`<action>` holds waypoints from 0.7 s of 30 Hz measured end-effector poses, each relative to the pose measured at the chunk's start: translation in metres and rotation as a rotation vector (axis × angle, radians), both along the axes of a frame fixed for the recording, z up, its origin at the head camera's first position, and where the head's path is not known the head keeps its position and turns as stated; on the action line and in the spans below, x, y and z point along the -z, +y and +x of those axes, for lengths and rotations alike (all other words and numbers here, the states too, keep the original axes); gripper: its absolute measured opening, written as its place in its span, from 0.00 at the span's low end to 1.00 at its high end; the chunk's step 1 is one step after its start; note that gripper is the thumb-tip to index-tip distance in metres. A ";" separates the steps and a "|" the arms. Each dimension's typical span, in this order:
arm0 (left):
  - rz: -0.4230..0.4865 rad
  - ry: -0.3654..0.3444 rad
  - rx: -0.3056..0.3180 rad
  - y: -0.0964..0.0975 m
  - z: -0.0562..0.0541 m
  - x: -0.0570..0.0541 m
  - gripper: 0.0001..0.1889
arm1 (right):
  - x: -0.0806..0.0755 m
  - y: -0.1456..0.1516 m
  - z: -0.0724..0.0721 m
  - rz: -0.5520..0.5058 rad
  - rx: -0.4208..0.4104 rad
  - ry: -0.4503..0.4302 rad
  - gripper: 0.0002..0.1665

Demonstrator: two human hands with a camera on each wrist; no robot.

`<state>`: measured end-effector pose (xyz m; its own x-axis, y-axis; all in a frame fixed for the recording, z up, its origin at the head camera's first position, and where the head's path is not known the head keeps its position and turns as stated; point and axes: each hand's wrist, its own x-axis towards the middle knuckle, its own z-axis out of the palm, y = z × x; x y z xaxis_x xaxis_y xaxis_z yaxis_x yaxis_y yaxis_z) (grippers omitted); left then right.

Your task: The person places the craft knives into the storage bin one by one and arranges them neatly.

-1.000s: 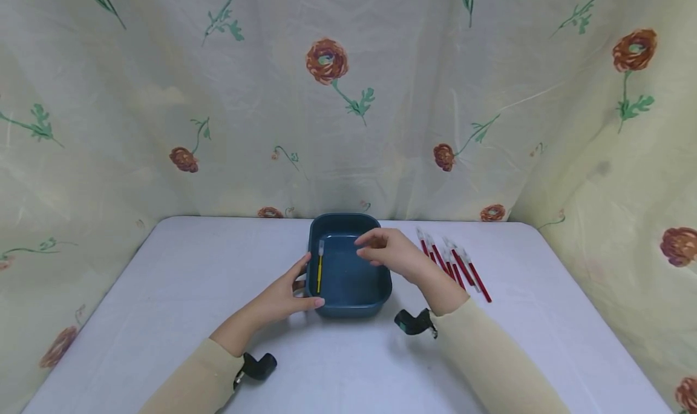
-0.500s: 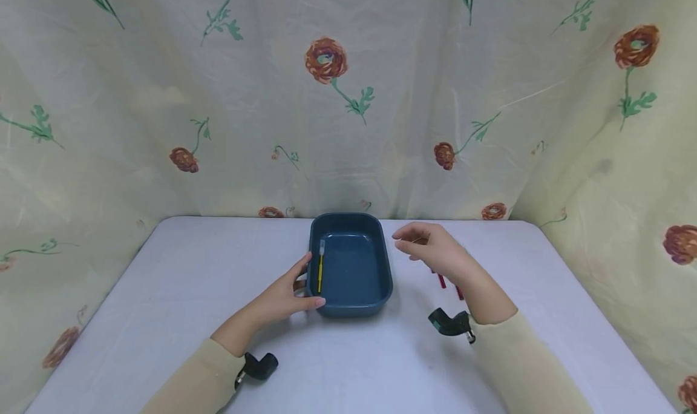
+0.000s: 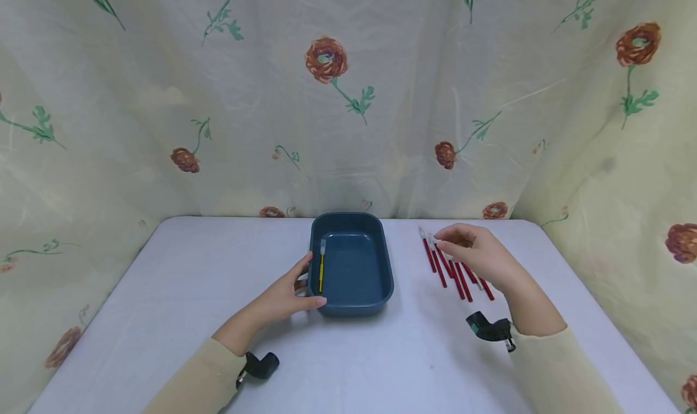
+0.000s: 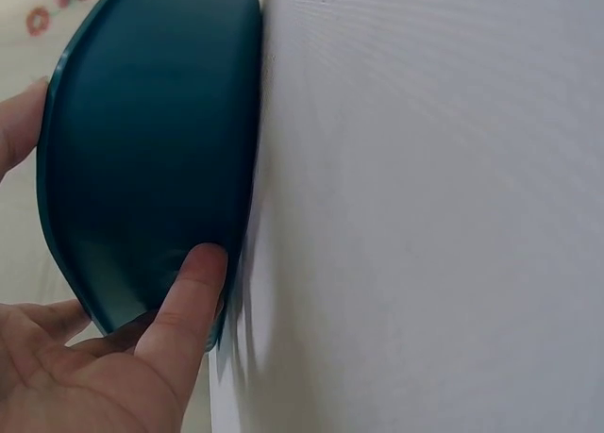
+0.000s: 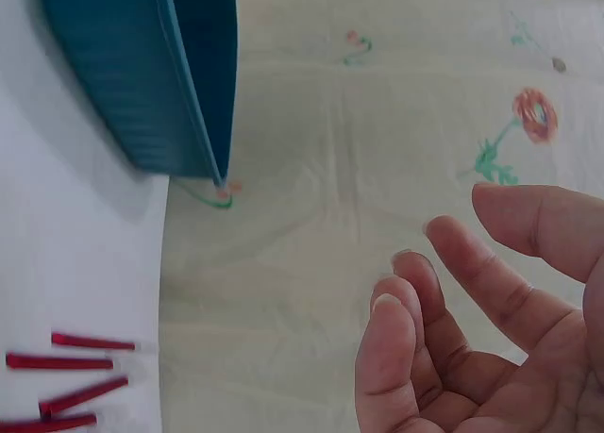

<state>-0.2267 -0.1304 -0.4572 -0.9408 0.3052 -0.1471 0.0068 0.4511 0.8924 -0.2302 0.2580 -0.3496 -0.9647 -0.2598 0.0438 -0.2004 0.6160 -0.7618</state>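
A dark blue rectangular bin (image 3: 354,262) stands on the table. My left hand (image 3: 285,290) holds its left side, thumb at the near corner and index finger at the rim; the left wrist view shows a finger against the outer wall (image 4: 151,141). A thin yellow stick with a clear tip (image 3: 321,266) lies along the bin's inner left side. My right hand (image 3: 476,250), fingers loosely bent and nothing between them, hovers above several slim red sticks with clear tips (image 3: 440,267), partly hiding them. In the right wrist view, thumb and fingertips stand apart.
The table (image 3: 190,287) has a white cover. Behind and beside it hangs a flower-printed curtain (image 3: 370,166). Each wrist carries a small black camera, one at the left cuff (image 3: 260,365) and one at the right cuff (image 3: 490,327).
My right hand has moved right, from over the bin to above the red sticks. My left hand, the bin and the yellow stick have stayed in place.
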 end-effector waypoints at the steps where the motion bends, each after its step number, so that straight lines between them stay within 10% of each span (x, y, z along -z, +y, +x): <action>1: 0.000 0.001 0.000 0.000 0.000 0.000 0.57 | 0.000 0.004 0.001 0.005 0.001 0.009 0.22; 21: -0.029 -0.002 -0.012 0.001 0.000 -0.001 0.57 | 0.054 0.074 -0.001 0.045 0.135 -0.083 0.23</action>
